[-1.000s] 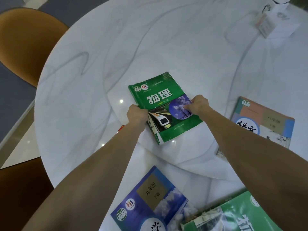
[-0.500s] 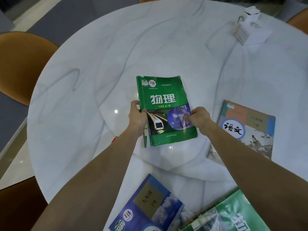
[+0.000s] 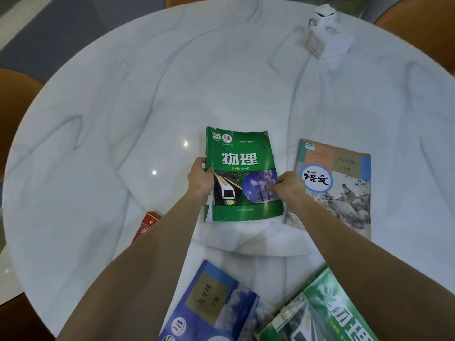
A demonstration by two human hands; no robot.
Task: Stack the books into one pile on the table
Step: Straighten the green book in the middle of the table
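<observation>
Gripping green book [image 3: 242, 173] both hands [image 3: 200, 178] [image 3: 290, 187], white marble table [image 3: 123, 107], orange chairs [image 3: 14, 84] seemingly around.

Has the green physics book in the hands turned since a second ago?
Yes. The green physics book rotated clockwise; its edges now run nearly parallel to the Chinese textbook beside it.

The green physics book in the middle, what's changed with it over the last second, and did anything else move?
The green physics book has been turned clockwise on the table: a second ago it lay skewed, now it sits roughly square to the person. The left hand still holds its spine edge and the right hand its right edge. The language book, blue book, second green book and white box have not moved.
</observation>
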